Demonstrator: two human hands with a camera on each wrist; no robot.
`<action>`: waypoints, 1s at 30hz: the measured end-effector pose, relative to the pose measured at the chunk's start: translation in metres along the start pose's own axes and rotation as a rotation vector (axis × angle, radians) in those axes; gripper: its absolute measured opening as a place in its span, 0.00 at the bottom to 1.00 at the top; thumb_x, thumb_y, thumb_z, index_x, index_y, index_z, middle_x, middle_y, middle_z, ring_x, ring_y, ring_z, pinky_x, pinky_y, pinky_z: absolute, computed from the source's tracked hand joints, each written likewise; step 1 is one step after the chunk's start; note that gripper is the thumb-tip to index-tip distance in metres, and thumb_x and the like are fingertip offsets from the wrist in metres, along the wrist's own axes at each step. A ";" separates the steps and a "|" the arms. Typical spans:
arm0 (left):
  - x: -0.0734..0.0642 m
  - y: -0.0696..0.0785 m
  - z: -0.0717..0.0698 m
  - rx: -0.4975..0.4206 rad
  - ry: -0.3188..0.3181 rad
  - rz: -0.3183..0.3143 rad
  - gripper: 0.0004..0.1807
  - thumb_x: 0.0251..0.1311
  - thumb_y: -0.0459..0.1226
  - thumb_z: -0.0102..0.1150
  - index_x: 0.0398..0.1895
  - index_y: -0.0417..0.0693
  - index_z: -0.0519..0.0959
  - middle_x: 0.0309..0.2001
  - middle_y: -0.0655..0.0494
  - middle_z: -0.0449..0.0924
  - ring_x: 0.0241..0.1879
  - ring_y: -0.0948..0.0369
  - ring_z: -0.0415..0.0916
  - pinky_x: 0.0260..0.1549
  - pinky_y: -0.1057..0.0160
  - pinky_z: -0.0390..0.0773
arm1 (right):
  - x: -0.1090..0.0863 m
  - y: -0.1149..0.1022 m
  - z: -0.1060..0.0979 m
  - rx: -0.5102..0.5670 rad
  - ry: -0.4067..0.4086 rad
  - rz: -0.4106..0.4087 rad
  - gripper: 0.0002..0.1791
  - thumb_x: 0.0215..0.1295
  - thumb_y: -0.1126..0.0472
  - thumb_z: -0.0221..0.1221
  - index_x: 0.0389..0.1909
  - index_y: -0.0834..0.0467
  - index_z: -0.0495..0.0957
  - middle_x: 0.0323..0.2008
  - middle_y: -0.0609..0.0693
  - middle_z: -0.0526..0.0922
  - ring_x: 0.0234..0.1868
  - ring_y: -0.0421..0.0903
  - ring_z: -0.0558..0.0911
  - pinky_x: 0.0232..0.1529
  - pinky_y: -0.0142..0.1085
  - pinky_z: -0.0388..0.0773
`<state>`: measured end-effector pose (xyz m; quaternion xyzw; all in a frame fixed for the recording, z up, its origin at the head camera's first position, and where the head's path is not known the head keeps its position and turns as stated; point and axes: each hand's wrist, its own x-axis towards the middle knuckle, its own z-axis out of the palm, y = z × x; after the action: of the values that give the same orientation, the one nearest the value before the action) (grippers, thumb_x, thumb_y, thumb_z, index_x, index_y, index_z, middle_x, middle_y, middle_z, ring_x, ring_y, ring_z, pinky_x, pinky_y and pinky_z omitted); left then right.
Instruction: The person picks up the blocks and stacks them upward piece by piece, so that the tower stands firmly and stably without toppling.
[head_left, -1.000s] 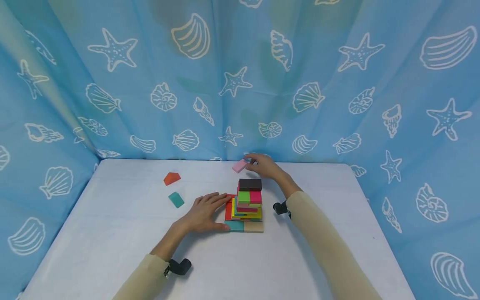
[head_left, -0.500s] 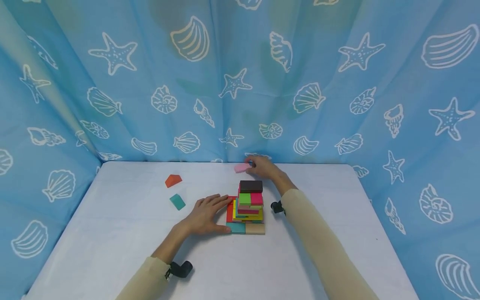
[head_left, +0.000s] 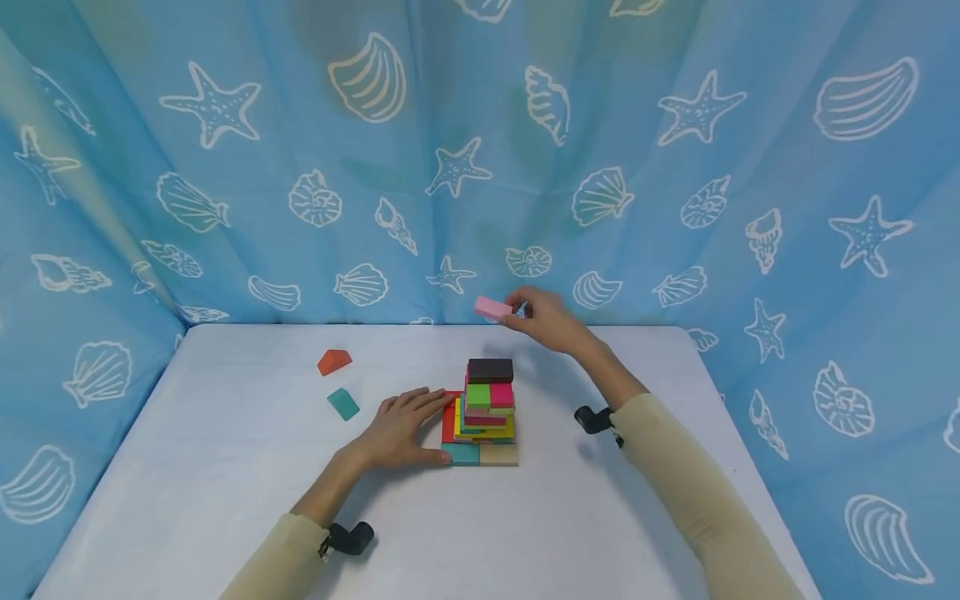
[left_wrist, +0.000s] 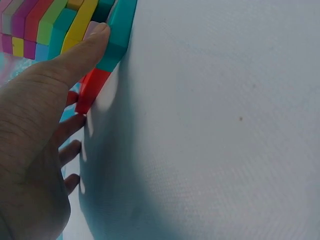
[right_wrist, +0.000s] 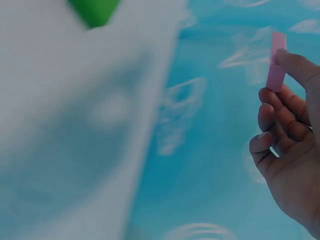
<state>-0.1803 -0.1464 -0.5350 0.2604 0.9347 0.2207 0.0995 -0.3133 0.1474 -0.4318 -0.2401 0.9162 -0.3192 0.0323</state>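
Observation:
A tiered stack of coloured blocks [head_left: 483,417] rises from the middle of the table, topped by a black block [head_left: 491,371]. My left hand [head_left: 403,433] lies along the stack's left side with fingers spread. In the left wrist view its thumb touches the teal block [left_wrist: 121,31], while the fingertips are close by the red block [left_wrist: 92,91]. Up behind the stack, my right hand [head_left: 551,318] pinches a flat pink block [head_left: 492,307] between thumb and fingers. The right wrist view shows the pink block [right_wrist: 276,62] held by one end, off the table.
To the left of the stack lie an orange block [head_left: 334,361] with slanted sides and a teal block [head_left: 343,404]. A blue curtain [head_left: 360,208] with shell prints hangs along the back edge of the white table [head_left: 187,467].
My right hand has picked the pink block up from the back of the table and raised it. The left hand has stayed against the stack.

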 end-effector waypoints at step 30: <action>-0.002 0.001 -0.002 -0.002 0.003 0.009 0.56 0.48 0.65 0.69 0.80 0.63 0.56 0.78 0.55 0.58 0.77 0.47 0.50 0.69 0.35 0.53 | -0.123 -0.065 0.000 -0.081 -0.058 -0.113 0.21 0.60 0.49 0.71 0.53 0.47 0.80 0.43 0.40 0.79 0.41 0.40 0.74 0.34 0.31 0.76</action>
<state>-0.1792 -0.1474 -0.5331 0.2642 0.9334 0.2224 0.0975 -0.1776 0.1604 -0.4043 -0.3017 0.9120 -0.2762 0.0312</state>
